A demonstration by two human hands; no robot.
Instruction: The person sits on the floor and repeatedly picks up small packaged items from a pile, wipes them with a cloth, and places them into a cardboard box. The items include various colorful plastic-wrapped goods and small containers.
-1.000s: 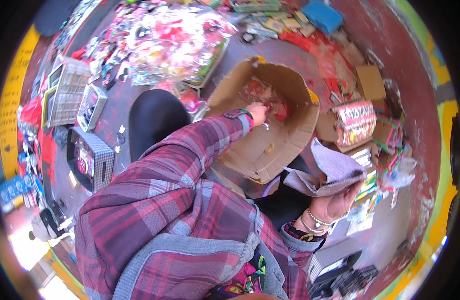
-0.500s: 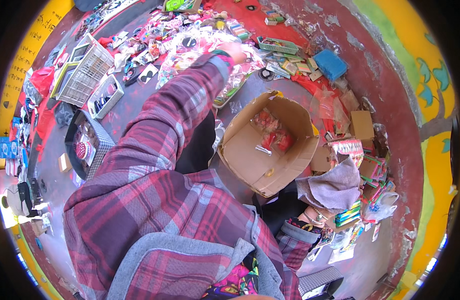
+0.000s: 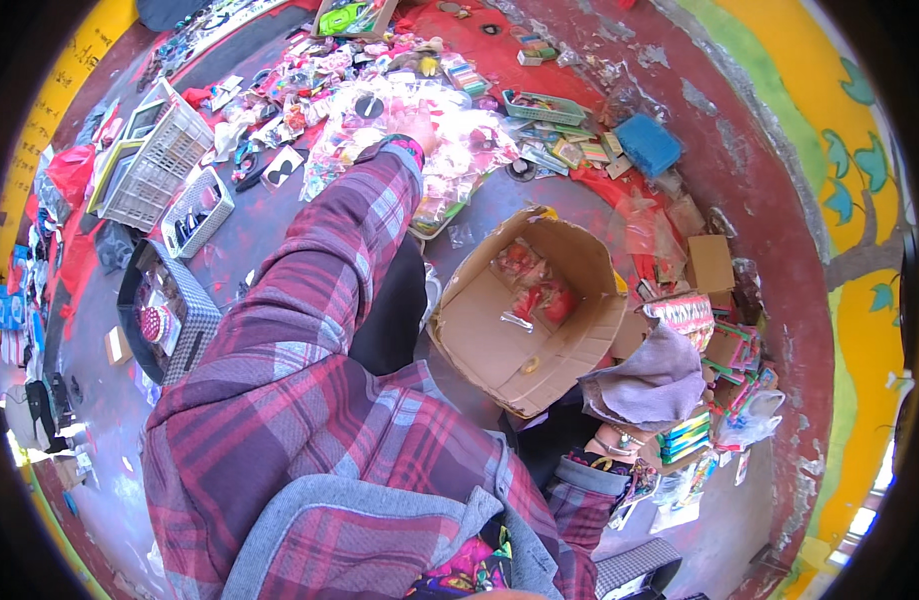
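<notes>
Reaching with left hand point(image 3: 417, 132) onto glossy heap of clear-and-pink plastic packets point(image 3: 469, 152); in glare, cannot tell grip or hold. Over right hand point(image 3: 611, 437), draped grey-mauve cloth point(image 3: 651, 380), hiding fingers; again cannot tell closure. Between hands, open brown cardboard box point(image 3: 471, 335) with red plastic-wrapped items point(image 3: 556, 302) inside.

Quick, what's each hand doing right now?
Left hand: at the shiny plastic packets; open or closed, can't tell.
Right hand: grey cloth over it; fingers hidden, can't tell.
</notes>
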